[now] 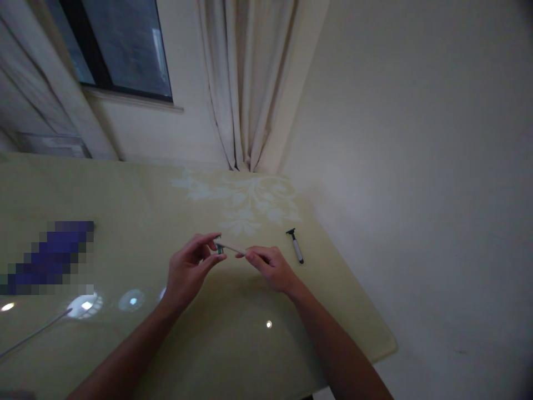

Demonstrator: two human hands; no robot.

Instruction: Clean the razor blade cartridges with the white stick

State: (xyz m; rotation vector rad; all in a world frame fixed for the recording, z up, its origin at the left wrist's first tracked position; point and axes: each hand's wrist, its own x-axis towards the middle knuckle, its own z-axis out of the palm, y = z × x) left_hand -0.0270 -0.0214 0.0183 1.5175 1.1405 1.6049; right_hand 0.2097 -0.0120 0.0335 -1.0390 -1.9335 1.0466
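Note:
My left hand (189, 269) pinches a small dark green piece (220, 248), perhaps a razor head, between thumb and forefinger. My right hand (270, 265) is closed on a thin pale stick (233, 248), whose far end meets or overlaps the green piece; the exact contact is too small to tell. Both hands are above the pale green table (233, 344). To the right of my right hand lies a razor (297, 248) with a grey and black handle, its dark head pointing away from me.
A blurred-out purple object (54, 256) lies on the table at the left. Nearer me, a thin white cable (35, 334) runs across the left side. Curtains (245, 78), a window (125, 44) and a wall (416, 166) stand beyond the table's edges.

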